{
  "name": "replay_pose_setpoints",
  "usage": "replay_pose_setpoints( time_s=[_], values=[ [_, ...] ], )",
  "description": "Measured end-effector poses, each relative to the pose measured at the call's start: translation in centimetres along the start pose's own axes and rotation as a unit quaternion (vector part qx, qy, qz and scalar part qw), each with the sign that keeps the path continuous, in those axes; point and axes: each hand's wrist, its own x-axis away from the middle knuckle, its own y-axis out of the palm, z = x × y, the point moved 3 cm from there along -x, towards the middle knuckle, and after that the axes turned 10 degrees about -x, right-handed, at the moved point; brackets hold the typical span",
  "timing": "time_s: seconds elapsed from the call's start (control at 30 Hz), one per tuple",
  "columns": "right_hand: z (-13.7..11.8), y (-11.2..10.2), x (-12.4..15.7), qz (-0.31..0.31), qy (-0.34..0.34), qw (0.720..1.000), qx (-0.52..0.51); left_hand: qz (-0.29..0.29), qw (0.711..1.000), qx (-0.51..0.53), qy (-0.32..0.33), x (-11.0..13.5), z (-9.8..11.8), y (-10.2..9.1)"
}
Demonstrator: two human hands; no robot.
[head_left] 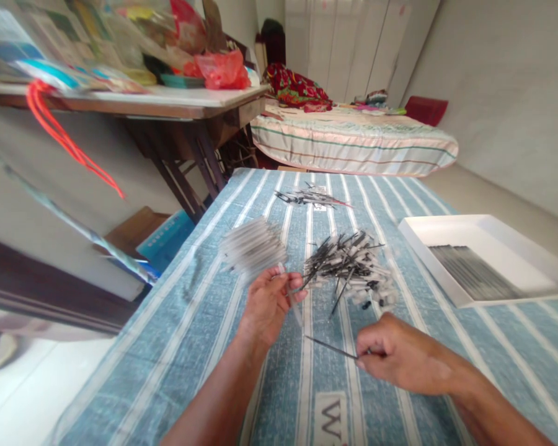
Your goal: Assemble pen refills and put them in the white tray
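L hand's [267,303] fingers cover the mid of a clear tube [296,311], edges blurry. R hand [395,353] hides one end of a dark stick [328,345]. Both forearms [218,384] cut off at btm. Tube stack [255,244] smeared, can't count pcs. Mixed heap [353,266]: lower pcs hidden, tips too small to ID. Far pile [311,197] ditto. White tray [474,231] cut by R edge. Cloth [204,316] print cut at btm past "W". Desk [181,98] cut by L edge, bags [223,69] blurry. Blue box [167,241] partly behind cloth.
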Motion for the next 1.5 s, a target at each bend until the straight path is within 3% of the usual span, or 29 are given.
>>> replay_pose_setpoints(
  time_s=[0.53,0.77,0.9,1.07,1.2,1.33,1.5],
  values=[
    [0.5,0.9,-1.1,0.064,0.041,0.997,0.011,0.026,0.999,0.041,0.021,0.2,0.1,0.2],
    [0.2,0.5,-0.8,0.123,0.057,0.982,0.134,0.034,0.998,0.039,0.030,0.2,0.4,0.0],
    [-0.4,-0.2,-0.8,0.140,0.043,0.956,0.253,0.017,1.000,0.007,-0.005,0.3,0.1,0.1],
    [-1.1,-1.6,-1.1,0.155,0.054,0.900,0.404,-0.030,0.997,-0.049,-0.053,0.4,0.0,0.1],
    [-1.8,-3.3,-1.0,0.145,0.062,0.870,0.468,-0.127,0.978,-0.143,-0.086,0.7,0.3,0.2],
    [-2.9,-4.3,-0.6,0.152,-0.010,0.858,0.491,-0.217,0.938,-0.260,-0.079,1.3,0.4,0.7],
    [-4.9,-4.2,-0.5,0.147,-0.107,0.843,0.507,-0.296,0.902,-0.307,-0.066,2.2,0.2,1.4]
  ],
)
